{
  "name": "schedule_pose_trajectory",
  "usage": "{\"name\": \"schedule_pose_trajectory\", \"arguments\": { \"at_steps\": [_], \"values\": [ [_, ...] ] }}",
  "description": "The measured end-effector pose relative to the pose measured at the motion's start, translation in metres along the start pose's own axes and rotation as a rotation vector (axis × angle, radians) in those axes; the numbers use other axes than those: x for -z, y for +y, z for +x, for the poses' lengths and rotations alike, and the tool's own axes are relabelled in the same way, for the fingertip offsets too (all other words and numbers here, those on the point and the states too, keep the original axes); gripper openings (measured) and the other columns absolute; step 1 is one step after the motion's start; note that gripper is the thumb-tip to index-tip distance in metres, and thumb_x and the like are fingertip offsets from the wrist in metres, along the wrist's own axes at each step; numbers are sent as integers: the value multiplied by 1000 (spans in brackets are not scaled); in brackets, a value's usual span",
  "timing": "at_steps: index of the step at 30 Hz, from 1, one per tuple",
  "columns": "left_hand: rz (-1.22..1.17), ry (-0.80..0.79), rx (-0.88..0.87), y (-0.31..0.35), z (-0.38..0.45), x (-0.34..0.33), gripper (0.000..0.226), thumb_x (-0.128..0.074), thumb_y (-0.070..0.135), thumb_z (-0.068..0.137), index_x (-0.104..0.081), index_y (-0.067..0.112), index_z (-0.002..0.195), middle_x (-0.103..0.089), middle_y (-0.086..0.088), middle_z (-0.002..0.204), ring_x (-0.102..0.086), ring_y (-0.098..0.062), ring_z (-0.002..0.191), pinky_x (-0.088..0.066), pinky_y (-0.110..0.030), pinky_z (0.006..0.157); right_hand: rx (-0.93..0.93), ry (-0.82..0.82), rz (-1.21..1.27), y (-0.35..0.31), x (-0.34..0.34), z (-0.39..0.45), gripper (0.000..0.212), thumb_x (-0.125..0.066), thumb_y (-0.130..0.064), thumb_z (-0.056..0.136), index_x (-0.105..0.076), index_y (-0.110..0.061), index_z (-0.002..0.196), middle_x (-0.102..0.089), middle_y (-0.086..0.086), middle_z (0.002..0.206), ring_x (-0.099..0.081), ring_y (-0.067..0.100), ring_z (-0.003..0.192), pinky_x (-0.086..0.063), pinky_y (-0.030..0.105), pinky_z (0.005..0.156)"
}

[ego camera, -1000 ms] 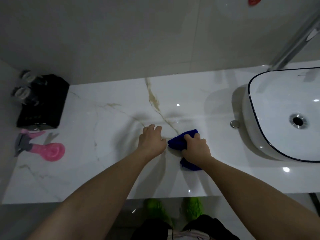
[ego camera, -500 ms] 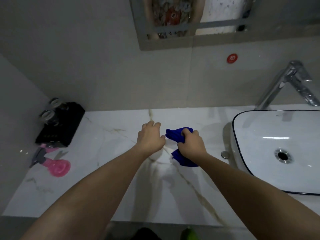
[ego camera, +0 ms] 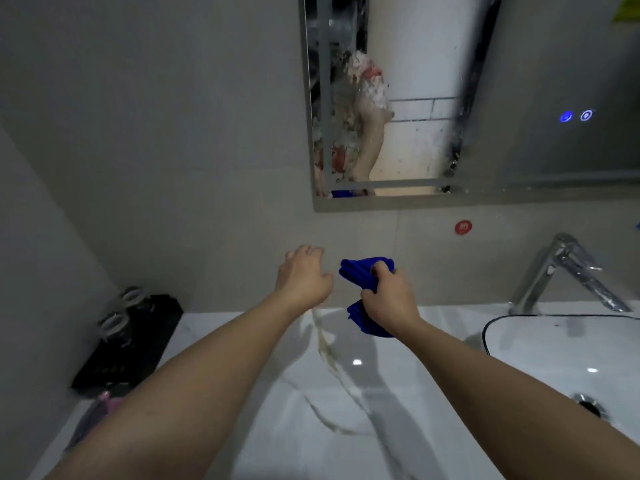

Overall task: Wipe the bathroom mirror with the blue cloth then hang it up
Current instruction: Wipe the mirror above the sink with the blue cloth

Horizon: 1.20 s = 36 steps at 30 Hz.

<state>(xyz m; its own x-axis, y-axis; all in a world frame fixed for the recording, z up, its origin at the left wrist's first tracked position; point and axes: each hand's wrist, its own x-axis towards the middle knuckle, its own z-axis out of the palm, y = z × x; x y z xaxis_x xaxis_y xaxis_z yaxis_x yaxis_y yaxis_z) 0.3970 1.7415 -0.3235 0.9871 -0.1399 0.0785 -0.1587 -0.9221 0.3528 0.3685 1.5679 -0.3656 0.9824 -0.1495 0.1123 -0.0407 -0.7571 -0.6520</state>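
Right now I have my right hand (ego camera: 389,299) bunched tight around the blue cloth (ego camera: 363,271), lifted above the bench (ego camera: 311,410) and below the mirror (ego camera: 415,98). Just beside it my left hand (ego camera: 304,275) hangs loosely open, holding nothing.

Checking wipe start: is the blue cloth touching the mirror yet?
No, the blue cloth is bunched in the right hand against the wall tiles, below the mirror.
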Motion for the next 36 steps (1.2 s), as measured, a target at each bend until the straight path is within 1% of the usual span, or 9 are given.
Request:
{"name": "schedule_pose_trajectory", "arguments": {
  "at_steps": [6,9,12,20,22,26,30,33,36],
  "values": [
    [-18,67,-59,-17,32,40,58,-54,30,96,-41,13,149,-40,-12,151,-34,-32,139,-38,-42,109,31,147,24,-45,3,24,17,-56,-13,90,-50,-19,105,-46,7,109,-53,26,92,-47,36,80],
    [-49,141,-77,-21,41,48,58,-55,28,96,-40,11,150,-31,-14,160,-28,-32,145,-33,-42,116,34,257,85,-60,2,30,20,-58,-12,89,-49,-21,105,-45,5,107,-53,24,89,-50,37,79],
    [-69,189,-103,-21,48,49,62,-54,28,99,-33,12,155,-20,-13,165,-19,-30,151,-26,-42,121,45,361,138,-73,-1,38,23,-61,-11,91,-50,-22,107,-43,3,107,-52,22,91,-46,32,79],
    [-56,371,-73,-26,89,65,64,-53,24,97,-29,17,156,-18,-11,166,-17,-28,151,-25,-42,122,168,495,201,-94,10,92,30,-64,-6,90,-53,-17,116,-33,-1,109,-46,21,95,-41,27,82],
    [-36,407,-71,-26,100,67,66,-55,24,96,-29,17,156,-17,-10,166,-17,-28,150,-23,-42,122,200,512,192,-97,10,109,31,-64,-5,89,-54,-14,117,-32,-1,111,-45,21,95,-45,30,82],
    [54,500,-45,-27,124,67,70,-57,29,95,-27,19,157,-15,-11,167,-13,-31,152,-15,-46,123,361,526,121,-96,2,143,39,-70,-8,90,-54,-11,125,-40,6,123,-47,22,106,-51,34,91],
    [149,664,-80,-36,151,69,67,-56,31,96,-29,16,157,-16,-16,166,-11,-35,152,-8,-54,121,503,567,52,-87,-17,159,43,-71,-21,94,-57,-8,133,-43,18,134,-47,32,117,-47,38,99],
    [208,698,-132,-42,172,65,70,-48,34,100,-16,18,160,-8,-16,168,-3,-34,154,-3,-55,124,579,629,-59,-73,-30,163,44,-53,-29,102,-58,-4,139,-40,26,139,-47,39,117,-44,44,100],
    [250,733,-138,-46,185,54,77,-40,42,98,-3,18,161,1,-18,168,4,-37,155,-1,-58,124,616,733,-280,-63,-36,171,44,-53,-30,102,-60,-3,137,-37,25,139,-47,44,119,-45,50,100]
  ]
}}
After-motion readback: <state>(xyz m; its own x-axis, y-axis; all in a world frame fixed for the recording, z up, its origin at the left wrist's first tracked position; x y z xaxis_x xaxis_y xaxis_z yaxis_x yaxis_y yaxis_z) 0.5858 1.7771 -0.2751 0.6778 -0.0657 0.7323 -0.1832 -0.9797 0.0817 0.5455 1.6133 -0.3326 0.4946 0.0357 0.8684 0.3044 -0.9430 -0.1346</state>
